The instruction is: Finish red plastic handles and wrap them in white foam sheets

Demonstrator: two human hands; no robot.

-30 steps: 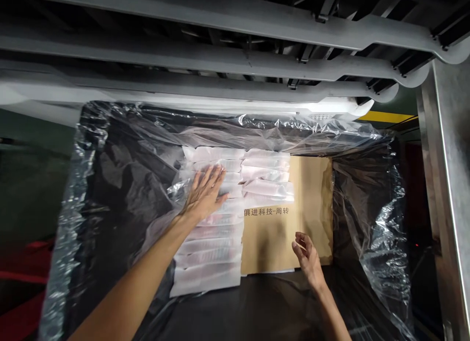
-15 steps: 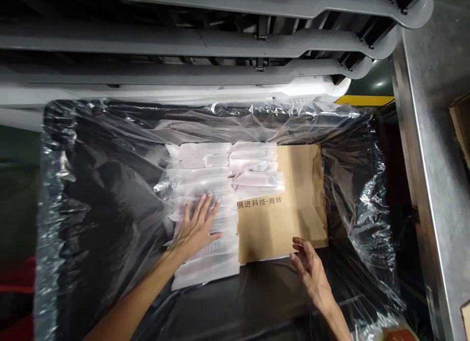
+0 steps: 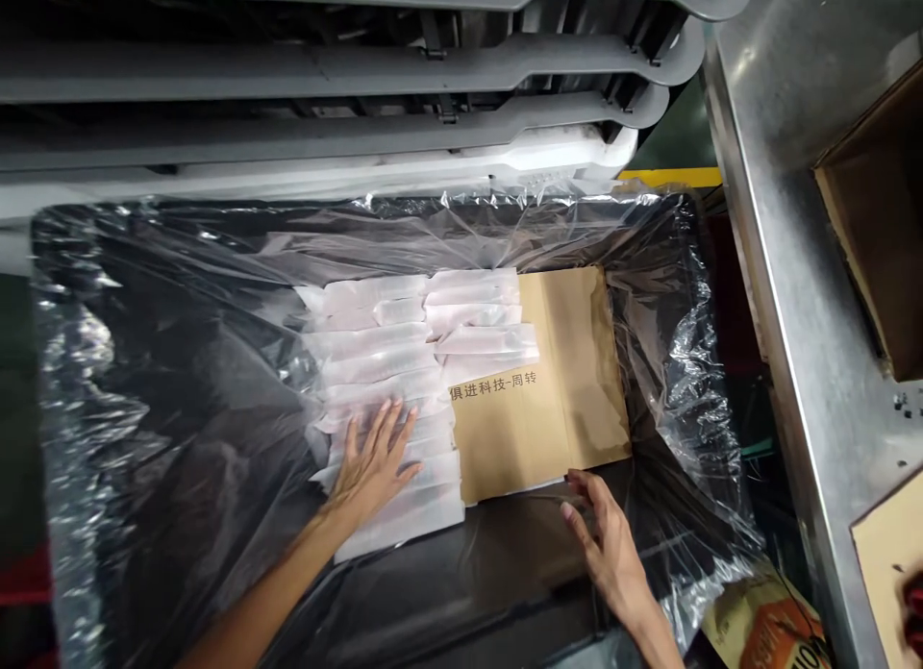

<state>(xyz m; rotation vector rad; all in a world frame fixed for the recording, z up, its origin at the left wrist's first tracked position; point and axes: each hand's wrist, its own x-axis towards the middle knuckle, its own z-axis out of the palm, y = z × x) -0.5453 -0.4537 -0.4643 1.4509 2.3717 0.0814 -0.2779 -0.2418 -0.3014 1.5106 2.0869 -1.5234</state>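
Note:
I look down into a black bin lined with a clear plastic bag (image 3: 692, 361). Rows of flat white packets (image 3: 382, 361) lie stacked in it, and a brown cardboard sheet (image 3: 562, 400) with printed characters lies on the layer to their right. My left hand (image 3: 371, 462) rests flat on the near packets of the left row, fingers spread. My right hand (image 3: 606, 539) is at the near edge of the cardboard sheet. Its fingers are apart and curled lightly, the fingertips touching the sheet's edge, and it holds nothing.
Grey stacked trays or pallets (image 3: 361, 73) overhang the far side of the bin. A steel table (image 3: 808, 265) runs along the right, with an open cardboard box (image 3: 880, 217) on it. Another printed carton (image 3: 764, 631) lies low at the right, below the table.
My left hand has slid down the left row of packets toward me. My right hand has dropped to the cardboard's near edge. The view has shifted right.

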